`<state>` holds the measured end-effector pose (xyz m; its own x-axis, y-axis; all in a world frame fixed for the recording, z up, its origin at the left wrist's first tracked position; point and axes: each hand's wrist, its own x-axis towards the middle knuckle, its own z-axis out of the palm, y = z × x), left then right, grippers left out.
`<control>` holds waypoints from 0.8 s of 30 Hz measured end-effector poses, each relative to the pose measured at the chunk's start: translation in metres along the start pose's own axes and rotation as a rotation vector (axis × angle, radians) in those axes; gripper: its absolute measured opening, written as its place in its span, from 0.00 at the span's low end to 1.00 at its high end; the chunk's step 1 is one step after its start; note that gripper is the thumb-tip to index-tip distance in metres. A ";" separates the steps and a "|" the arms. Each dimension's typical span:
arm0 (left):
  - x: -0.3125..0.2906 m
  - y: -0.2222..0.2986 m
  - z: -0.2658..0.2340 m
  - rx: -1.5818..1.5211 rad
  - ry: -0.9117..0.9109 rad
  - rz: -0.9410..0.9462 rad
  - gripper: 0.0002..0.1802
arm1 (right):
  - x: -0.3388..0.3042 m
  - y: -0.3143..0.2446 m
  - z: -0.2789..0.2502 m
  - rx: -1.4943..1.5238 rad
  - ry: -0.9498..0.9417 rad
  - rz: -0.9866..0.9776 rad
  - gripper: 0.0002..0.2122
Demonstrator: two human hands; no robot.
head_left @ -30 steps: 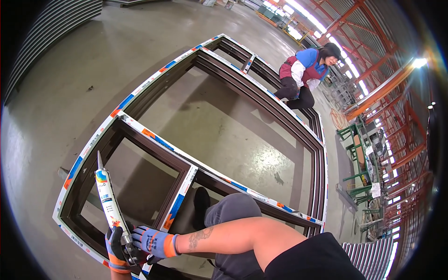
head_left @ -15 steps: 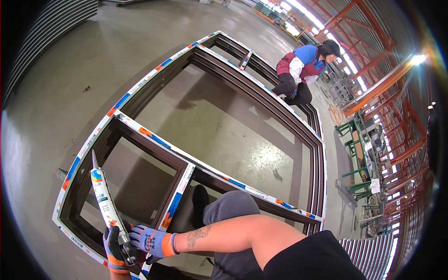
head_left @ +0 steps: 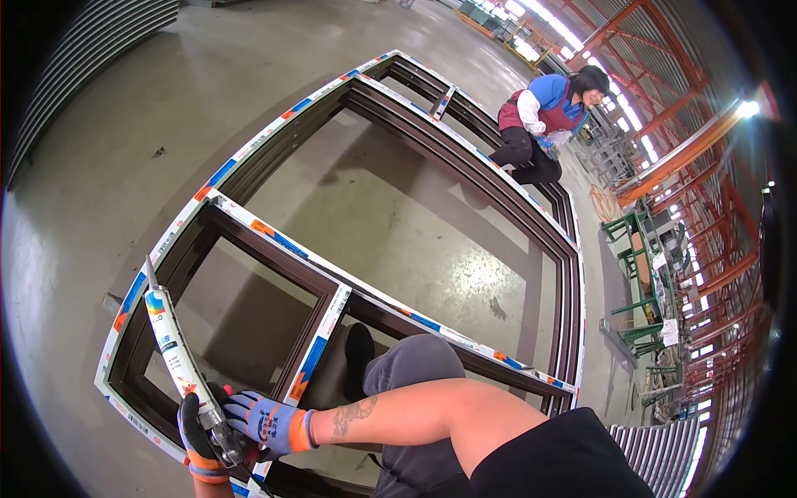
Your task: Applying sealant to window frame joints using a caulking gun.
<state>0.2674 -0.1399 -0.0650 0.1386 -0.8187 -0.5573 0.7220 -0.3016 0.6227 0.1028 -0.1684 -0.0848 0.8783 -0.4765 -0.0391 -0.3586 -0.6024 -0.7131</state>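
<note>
A caulking gun loaded with a white sealant tube (head_left: 173, 344) slants over the lower-left part of a dark brown window frame (head_left: 267, 249). Its pale nozzle points up and away, past the frame's left edge. My left hand (head_left: 193, 432), in a black glove with an orange cuff, wraps round the gun's lower end from the left. From the right, my right hand (head_left: 261, 419), in a blue-grey glove with an orange cuff, closes on the same rear part. Its fingertips are partly hidden behind the gun. Printed white, blue and orange protective tape lines the frame's bars.
A co-worker (head_left: 544, 116) in a blue top and dark red apron crouches at the frame's far right side. Green work stands (head_left: 635, 257) line the right. Stacked long profiles (head_left: 91, 70) lie far left. My knee (head_left: 415, 365) is inside a lower opening of the frame.
The gun's nozzle has swung left and slightly toward the frame's outer edge, both hands still on it. The co-worker's hands have come up from the frame.
</note>
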 end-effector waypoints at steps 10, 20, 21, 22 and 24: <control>-0.001 0.002 0.004 -0.138 -0.022 -0.031 0.25 | 0.002 0.008 0.022 -0.077 0.123 -0.041 0.33; -0.006 0.007 0.004 -0.154 -0.040 -0.011 0.26 | 0.004 0.002 0.006 -0.020 0.138 -0.035 0.34; -0.004 0.007 0.003 -0.170 -0.060 0.022 0.26 | 0.004 0.001 0.004 0.002 0.158 -0.029 0.34; -0.003 0.007 0.003 -0.185 -0.081 0.055 0.26 | 0.005 0.002 0.005 -0.004 0.190 -0.041 0.34; -0.008 0.009 0.004 -0.213 -0.077 0.073 0.27 | 0.006 -0.001 0.005 -0.019 0.214 -0.051 0.34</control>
<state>0.2704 -0.1382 -0.0525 0.1498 -0.8718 -0.4664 0.8395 -0.1370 0.5258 0.1101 -0.1674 -0.0885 0.8090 -0.5690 0.1476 -0.3230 -0.6401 -0.6971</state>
